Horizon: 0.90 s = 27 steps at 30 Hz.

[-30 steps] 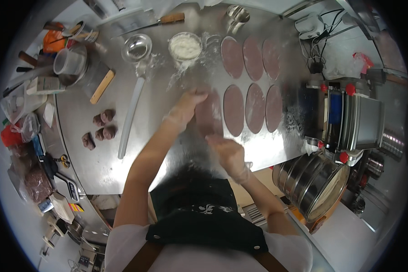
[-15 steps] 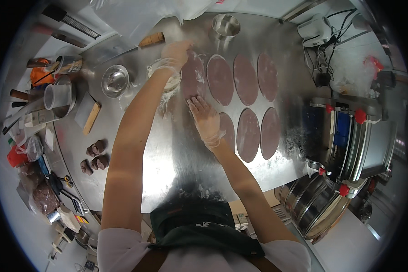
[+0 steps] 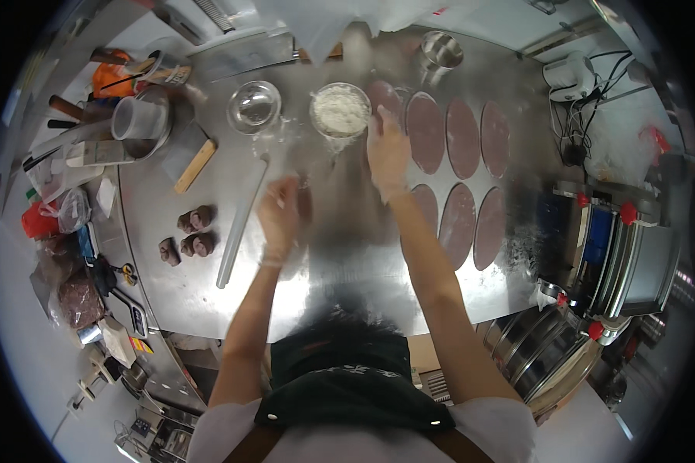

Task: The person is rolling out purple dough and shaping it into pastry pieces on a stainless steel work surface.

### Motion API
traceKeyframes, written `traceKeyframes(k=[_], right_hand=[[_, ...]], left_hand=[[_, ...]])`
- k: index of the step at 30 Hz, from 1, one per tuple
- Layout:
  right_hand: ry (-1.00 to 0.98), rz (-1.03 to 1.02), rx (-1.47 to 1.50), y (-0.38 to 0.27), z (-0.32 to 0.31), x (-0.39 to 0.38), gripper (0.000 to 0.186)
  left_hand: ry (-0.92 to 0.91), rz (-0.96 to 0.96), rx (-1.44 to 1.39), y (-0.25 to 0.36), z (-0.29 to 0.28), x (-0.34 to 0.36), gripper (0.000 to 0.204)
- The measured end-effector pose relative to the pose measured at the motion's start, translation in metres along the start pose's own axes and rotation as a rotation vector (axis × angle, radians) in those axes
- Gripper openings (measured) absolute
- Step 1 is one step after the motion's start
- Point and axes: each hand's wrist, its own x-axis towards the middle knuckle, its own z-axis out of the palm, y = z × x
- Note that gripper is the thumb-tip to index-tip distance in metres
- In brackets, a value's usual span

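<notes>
My right hand (image 3: 388, 150) rests with fingers stretched out on the leftmost upper purplish-brown dough oval (image 3: 383, 93), partly hiding it. Other thin, floury ovals (image 3: 462, 139) lie in two rows to its right. My left hand (image 3: 280, 212), in thin glove like the right, is smeared by motion beside the long pale rod (image 3: 242, 221); its fingers look bent, and I cannot tell whether they hold anything. Several dark dough lumps (image 3: 196, 244) lie left of the rod. A bowl of white flour (image 3: 340, 111) stands just left of my right hand's fingertips.
The steel table (image 3: 347, 255) carries an empty-looking bowl (image 3: 253, 106), a metal cup (image 3: 442, 51), a wooden-handled scraper (image 3: 195, 166) and containers with tools (image 3: 139, 117) at the left. A machine with red knobs (image 3: 618, 247), tangled cables (image 3: 575, 131) and stacked round metal sieves (image 3: 529, 347) sit at the right.
An oval has been set at the left end of the upper row. My left hand has drawn down and back from there toward the rod; my right hand has moved up onto that oval.
</notes>
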Motion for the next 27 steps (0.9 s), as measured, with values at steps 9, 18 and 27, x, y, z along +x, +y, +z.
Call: traceKeyframes(k=[9, 18, 27], right_hand=[[-0.086, -0.505, -0.591, 0.02, -0.047, 0.047, 0.019], [0.17, 0.305, -0.008, 0.046, -0.176, -0.015, 0.02], [-0.237, 0.14, 0.032, 0.018, -0.054, -0.011, 0.021]], left_hand=[[-0.223, 0.58, 0.244, -0.023, 0.075, 0.069, 0.066], [-0.68, 0.989, 0.579, -0.018, 0.112, 0.133, 0.066], [-0.73, 0.663, 0.403, -0.063, 0.008, 0.026, 0.073]])
